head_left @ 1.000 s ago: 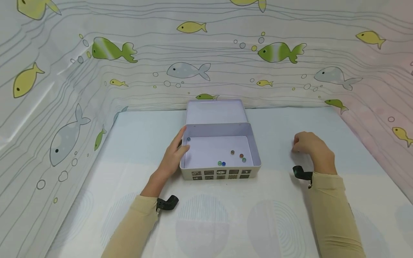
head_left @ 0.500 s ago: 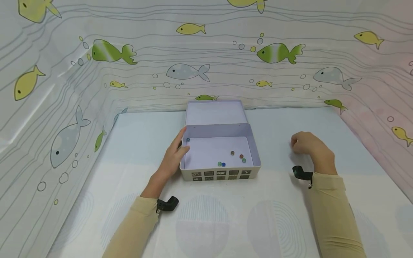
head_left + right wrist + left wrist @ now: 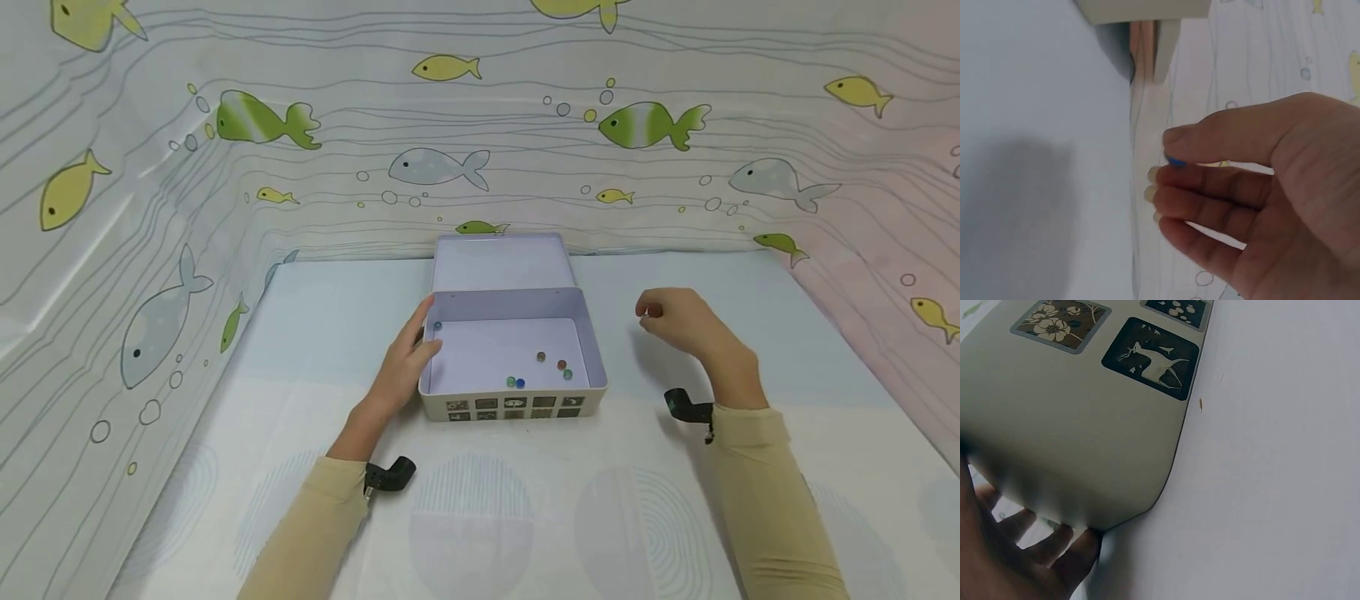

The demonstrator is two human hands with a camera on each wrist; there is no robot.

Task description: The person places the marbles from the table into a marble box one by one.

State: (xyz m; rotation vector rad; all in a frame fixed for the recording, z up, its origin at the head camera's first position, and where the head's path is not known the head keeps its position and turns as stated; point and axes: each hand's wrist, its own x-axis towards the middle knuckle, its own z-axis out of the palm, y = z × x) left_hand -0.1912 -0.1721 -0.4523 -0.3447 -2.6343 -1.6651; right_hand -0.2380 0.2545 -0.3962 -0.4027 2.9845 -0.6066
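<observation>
A tin box [image 3: 502, 305] stands with its hinged lid [image 3: 501, 263] swung back. My left hand [image 3: 397, 367] holds the box's left side, thumb over the rim and fingers along the outer wall. Several glass marbles lie on the box floor: a greenish one [image 3: 512, 382] and a deep blue one [image 3: 521, 383] by the front wall, a reddish one [image 3: 562, 365] toward the right. One marble [image 3: 438, 326] sits in the back left corner. Right of the box, my right hand [image 3: 686, 321] is raised over the table, pinching a blue marble [image 3: 1176, 162] between thumb and forefinger, mostly hidden by them.
A pale cloth [image 3: 480, 517] with faint circle prints covers the table. Behind and beside it hang fish-printed sheets [image 3: 525, 167]. A black wrist camera [image 3: 390, 475] sticks out from the left sleeve, another camera [image 3: 684, 407] from the right.
My right hand has lifted and moved left toward the box, its fingertips now coming into sight. The left hand, the box and the marbles inside stay where they were.
</observation>
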